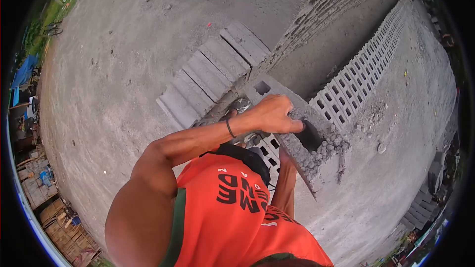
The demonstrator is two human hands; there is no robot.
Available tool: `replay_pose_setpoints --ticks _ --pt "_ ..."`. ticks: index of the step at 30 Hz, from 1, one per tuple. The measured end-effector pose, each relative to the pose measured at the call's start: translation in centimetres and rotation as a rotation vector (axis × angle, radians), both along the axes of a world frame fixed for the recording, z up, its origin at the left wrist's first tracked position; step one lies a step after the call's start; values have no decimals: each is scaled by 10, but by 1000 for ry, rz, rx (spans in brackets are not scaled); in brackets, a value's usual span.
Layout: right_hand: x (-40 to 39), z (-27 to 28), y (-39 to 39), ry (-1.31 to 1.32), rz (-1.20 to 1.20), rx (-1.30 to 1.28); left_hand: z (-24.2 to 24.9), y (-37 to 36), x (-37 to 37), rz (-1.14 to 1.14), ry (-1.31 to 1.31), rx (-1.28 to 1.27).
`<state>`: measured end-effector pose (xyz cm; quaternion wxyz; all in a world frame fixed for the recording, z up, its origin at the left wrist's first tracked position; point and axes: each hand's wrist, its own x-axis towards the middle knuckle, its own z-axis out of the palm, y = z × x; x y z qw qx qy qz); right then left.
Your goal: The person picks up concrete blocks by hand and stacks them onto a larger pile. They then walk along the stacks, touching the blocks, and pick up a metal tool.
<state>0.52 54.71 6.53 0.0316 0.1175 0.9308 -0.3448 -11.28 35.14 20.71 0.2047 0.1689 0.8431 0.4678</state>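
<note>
grey sandy ground (114,69) on the far left, with wooden crates (59,217) and a blue sheet (22,71) at its edge. further right, a row of flat concrete slabs (210,76) lying side by side, just beside a tall stack of blocks (316,20). near the middle, left hand (272,113) stretched out from an orange shirt (232,217), black band (230,128) around the wrist. fingers (292,126) together and clamped over the top edge of a hollow concrete block (307,143), fingertips hooked into its dark cavity. block held in the air, tilted, in front of the chest and above the ground, with a rough crumbly surface on its near end. right hand (284,157) under the block, touching its lower side; mostly hidden, so cannot tell if its fingers are apart or closed. behind the block, a foot in a grey shoe (241,105). to the right, a long line of hollow blocks (366,64) standing on the ground, running away toward the upper right. at the far right edge, more blocks (420,207) in a pile.
</note>
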Motion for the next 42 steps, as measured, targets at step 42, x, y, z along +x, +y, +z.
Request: replay_pose_setpoints --ticks 42 --pt "-229 44 -123 -234 -460 -1426 -36 -231 -230 717 -156 1134"
